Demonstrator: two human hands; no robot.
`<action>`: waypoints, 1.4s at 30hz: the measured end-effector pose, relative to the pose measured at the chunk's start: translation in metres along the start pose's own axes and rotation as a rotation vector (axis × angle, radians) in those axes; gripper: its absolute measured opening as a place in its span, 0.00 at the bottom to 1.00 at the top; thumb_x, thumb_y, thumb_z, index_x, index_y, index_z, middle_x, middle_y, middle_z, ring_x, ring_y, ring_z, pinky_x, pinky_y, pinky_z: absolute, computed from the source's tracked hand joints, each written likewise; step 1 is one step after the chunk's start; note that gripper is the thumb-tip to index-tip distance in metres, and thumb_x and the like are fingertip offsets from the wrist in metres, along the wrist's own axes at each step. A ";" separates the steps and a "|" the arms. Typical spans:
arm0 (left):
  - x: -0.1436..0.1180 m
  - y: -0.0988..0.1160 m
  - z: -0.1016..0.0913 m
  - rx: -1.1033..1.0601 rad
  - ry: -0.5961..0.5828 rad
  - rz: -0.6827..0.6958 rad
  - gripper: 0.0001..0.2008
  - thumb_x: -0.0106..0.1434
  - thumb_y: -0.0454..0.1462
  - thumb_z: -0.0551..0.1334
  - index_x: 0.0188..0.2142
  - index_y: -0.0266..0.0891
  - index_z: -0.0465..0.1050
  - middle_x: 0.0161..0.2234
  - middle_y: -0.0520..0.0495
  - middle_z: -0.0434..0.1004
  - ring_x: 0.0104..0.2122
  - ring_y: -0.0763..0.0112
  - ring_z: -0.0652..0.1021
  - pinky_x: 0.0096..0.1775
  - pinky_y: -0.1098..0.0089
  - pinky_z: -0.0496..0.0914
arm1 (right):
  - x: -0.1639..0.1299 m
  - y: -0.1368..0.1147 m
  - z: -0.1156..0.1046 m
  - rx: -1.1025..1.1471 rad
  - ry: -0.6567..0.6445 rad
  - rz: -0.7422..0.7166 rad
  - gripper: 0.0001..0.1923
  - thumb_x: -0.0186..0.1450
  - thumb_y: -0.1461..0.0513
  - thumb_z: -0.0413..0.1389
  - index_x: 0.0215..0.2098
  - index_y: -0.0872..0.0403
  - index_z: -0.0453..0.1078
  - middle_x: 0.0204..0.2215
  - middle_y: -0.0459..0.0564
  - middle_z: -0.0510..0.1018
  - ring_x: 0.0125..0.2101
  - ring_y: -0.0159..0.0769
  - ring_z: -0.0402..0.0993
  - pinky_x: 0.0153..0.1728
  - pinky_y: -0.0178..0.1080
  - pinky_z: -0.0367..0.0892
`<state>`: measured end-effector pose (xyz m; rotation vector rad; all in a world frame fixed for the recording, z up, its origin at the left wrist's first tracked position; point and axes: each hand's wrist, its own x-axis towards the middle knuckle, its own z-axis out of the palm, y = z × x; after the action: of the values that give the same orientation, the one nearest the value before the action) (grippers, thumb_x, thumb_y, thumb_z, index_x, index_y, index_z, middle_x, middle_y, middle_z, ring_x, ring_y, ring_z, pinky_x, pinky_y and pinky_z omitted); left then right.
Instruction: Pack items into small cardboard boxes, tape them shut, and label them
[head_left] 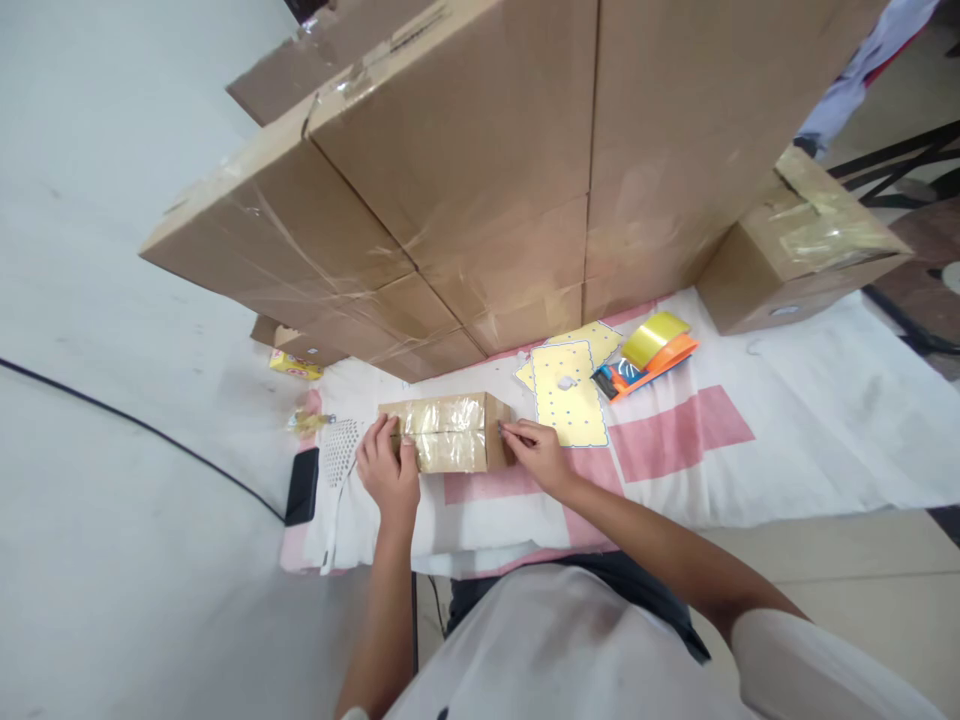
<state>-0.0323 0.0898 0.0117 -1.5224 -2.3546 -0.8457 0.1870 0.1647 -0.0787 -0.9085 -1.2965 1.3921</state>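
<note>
A small cardboard box (450,432) lies on the cloth-covered table in front of me, with shiny clear tape along its top. My left hand (388,468) grips its left end, thumb on the top and fingers over the far corner. At the right end, my right hand (538,452) is closed, its fingertips pinched together against the end face. Whatever those fingertips may hold is too small to make out. Just beyond my right hand lies a yellow dotted sheet (576,415) with a small pale scrap on it.
An orange tape dispenser (664,362) with a yellow tape roll sits right of the sheets. Stacked large cartons (480,130) wall off the back; another carton (787,250) stands far right. A black phone (302,486) and a yellow packet (295,364) lie left.
</note>
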 end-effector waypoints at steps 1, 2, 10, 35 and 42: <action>0.000 0.000 0.000 0.003 -0.001 0.001 0.20 0.71 0.43 0.54 0.57 0.41 0.74 0.60 0.39 0.74 0.58 0.51 0.71 0.62 0.53 0.61 | 0.001 0.001 0.000 0.028 -0.010 0.035 0.12 0.65 0.55 0.61 0.37 0.52 0.85 0.30 0.52 0.82 0.31 0.38 0.77 0.34 0.41 0.71; 0.000 0.000 0.000 0.007 -0.004 0.002 0.20 0.70 0.43 0.54 0.57 0.40 0.74 0.61 0.39 0.74 0.58 0.51 0.70 0.62 0.52 0.61 | 0.002 0.002 -0.001 0.057 -0.020 0.083 0.12 0.64 0.54 0.62 0.37 0.52 0.85 0.30 0.52 0.83 0.31 0.38 0.77 0.34 0.41 0.71; 0.001 -0.002 0.000 0.052 -0.040 -0.011 0.20 0.69 0.42 0.55 0.56 0.39 0.73 0.61 0.39 0.73 0.59 0.50 0.69 0.62 0.51 0.61 | 0.012 -0.005 -0.002 0.238 -0.172 0.339 0.22 0.58 0.45 0.66 0.33 0.56 0.83 0.14 0.43 0.69 0.18 0.30 0.62 0.23 0.36 0.60; 0.001 0.000 0.001 0.052 -0.048 -0.045 0.20 0.68 0.40 0.54 0.57 0.40 0.73 0.61 0.39 0.73 0.59 0.50 0.69 0.62 0.51 0.60 | -0.004 -0.010 0.006 0.243 -0.020 0.326 0.19 0.56 0.48 0.64 0.28 0.56 0.81 0.20 0.48 0.76 0.21 0.32 0.65 0.23 0.35 0.59; 0.001 0.001 0.001 0.052 -0.025 -0.058 0.21 0.68 0.40 0.54 0.57 0.40 0.74 0.61 0.40 0.73 0.58 0.51 0.70 0.61 0.53 0.61 | -0.008 -0.014 0.005 0.272 0.083 0.266 0.19 0.60 0.49 0.62 0.35 0.56 0.81 0.16 0.42 0.68 0.20 0.29 0.61 0.22 0.35 0.58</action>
<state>-0.0316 0.0916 0.0114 -1.4595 -2.4292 -0.7758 0.1864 0.1553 -0.0651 -0.9638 -0.9199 1.6708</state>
